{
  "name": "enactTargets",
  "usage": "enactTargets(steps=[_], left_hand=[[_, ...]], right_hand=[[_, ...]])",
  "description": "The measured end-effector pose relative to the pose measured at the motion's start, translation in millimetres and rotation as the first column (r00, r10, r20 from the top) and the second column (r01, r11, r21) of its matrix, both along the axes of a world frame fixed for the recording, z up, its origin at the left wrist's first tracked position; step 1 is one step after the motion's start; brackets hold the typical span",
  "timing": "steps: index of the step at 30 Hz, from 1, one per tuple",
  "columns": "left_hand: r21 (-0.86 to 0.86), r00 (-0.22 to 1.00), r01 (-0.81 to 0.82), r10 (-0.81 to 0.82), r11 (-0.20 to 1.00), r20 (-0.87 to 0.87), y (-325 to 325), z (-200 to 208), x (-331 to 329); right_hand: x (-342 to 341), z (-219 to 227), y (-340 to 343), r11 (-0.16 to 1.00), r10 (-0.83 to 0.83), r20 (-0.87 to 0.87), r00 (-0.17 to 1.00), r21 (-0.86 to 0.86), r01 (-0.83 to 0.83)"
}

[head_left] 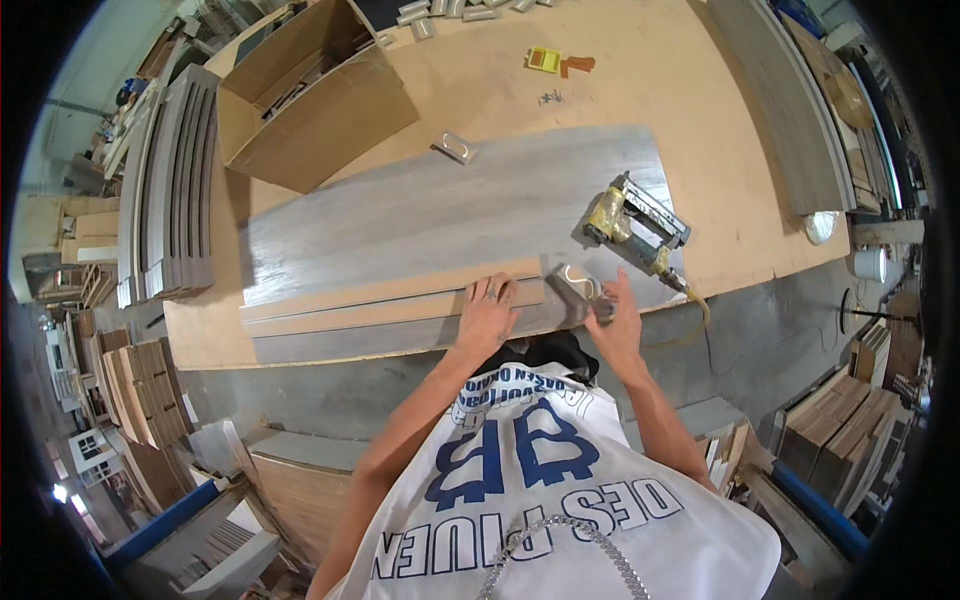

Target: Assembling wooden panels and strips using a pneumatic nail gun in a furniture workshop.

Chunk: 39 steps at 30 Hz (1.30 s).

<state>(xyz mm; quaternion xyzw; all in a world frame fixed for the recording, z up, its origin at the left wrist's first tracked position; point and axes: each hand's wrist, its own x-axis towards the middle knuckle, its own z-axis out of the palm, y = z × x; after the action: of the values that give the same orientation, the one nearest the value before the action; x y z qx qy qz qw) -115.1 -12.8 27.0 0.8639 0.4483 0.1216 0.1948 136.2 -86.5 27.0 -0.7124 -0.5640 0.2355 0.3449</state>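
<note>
My left hand (490, 312) presses down with its fingers spread on two long narrow strips (370, 300) with tan upper faces, lying near the table's front edge. By the right end of these strips, my right hand (617, 330) has its thumb and fingers around a small grey block (577, 283) with a pale curved line on its face. Beneath lies a wide grey wood-grain panel (400, 215). A nail gun (635, 225) rests on its right end, just beyond my right hand. Another small block (455, 148) with a pale curve sits at the panel's far edge.
An open cardboard box (315, 110) stands at the far left. Several more blocks (470, 14) lie at the back, near a yellow packet (544, 60) and loose nails (551, 98). Stacked panels flank the table (740, 190). A yellow hose (700, 320) hangs off the front edge.
</note>
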Motion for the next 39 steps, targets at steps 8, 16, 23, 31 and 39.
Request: enactTargets(steps=[8,16,23,31,39], left_hand=[[-0.031,0.978,0.065,-0.07,0.997,-0.199,-7,-9,-20],[0.031,0.992,0.065,-0.061,0.997,-0.113,11,-8,-23],[-0.051,0.976,0.217,-0.218,0.975,-0.022,12,-10,-24],[-0.017,0.962,0.269,-0.27,0.963,-0.048,14,-10,-16],[-0.003,0.967,0.245,-0.244,0.97,-0.076,15,-10,-10]], right_hand=[[21,-11,-11,0.974,0.217,0.221,0.951,0.021,-0.227],[-1,-14,10,0.93,0.36,0.207,0.91,0.0,-0.367],[-11,-18,25,0.921,0.388,0.122,0.914,-0.009,-0.39],[-12,-21,28,0.919,0.389,0.111,0.915,0.03,-0.394],[-10,-25,28,0.915,0.397,0.106,0.911,0.028,-0.402]])
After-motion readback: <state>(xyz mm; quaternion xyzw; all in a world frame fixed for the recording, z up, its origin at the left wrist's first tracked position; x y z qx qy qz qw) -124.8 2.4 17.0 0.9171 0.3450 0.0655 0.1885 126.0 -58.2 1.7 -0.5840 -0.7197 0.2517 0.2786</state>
